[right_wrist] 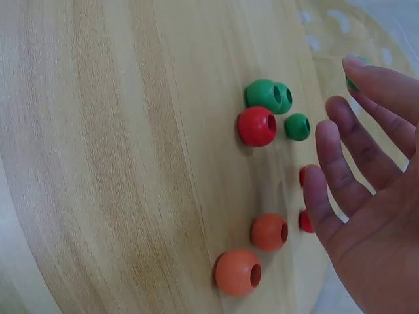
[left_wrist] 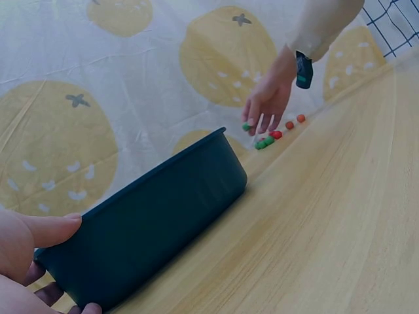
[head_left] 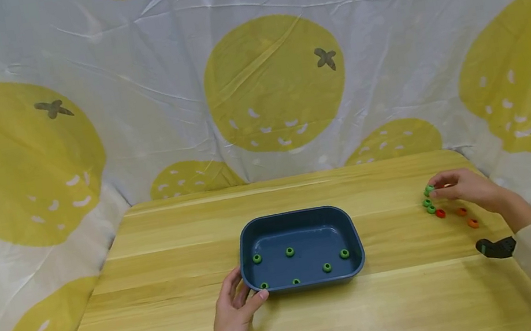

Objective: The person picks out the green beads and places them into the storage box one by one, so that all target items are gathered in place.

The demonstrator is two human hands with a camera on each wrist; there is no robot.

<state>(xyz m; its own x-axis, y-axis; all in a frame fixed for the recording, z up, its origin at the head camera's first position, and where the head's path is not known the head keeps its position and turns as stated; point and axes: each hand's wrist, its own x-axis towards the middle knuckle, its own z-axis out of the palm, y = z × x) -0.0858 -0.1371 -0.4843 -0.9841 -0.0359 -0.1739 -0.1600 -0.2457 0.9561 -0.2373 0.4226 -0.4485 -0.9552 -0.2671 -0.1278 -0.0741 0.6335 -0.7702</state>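
Observation:
A dark blue rectangular tub (head_left: pixel 307 285) stands mid-table with several green beads (head_left: pixel 289 251) on its floor. My left hand (head_left: pixel 232 317) grips the tub's near left corner, thumb (left_wrist: pixel 55 229) on the rim and fingers on the outer wall. Off to the right, my right hand (head_left: pixel 470 190) pinches one green bead (left_wrist: pixel 247 126) between thumb and index finger, above the table; its other fingers are spread in the right wrist view. Below that hand lie loose green beads (right_wrist: pixel 297 127), red beads (right_wrist: pixel 256 126) and two orange beads (right_wrist: pixel 237 272), their holes showing.
The wooden table (head_left: pixel 168 275) reaches back to a white curtain (head_left: pixel 153 90) printed with yellow fruit. A black device (head_left: pixel 496 248) sits at the right wrist. Part of a dark wire grid (left_wrist: pixel 396 23) shows at the left wrist view's upper right.

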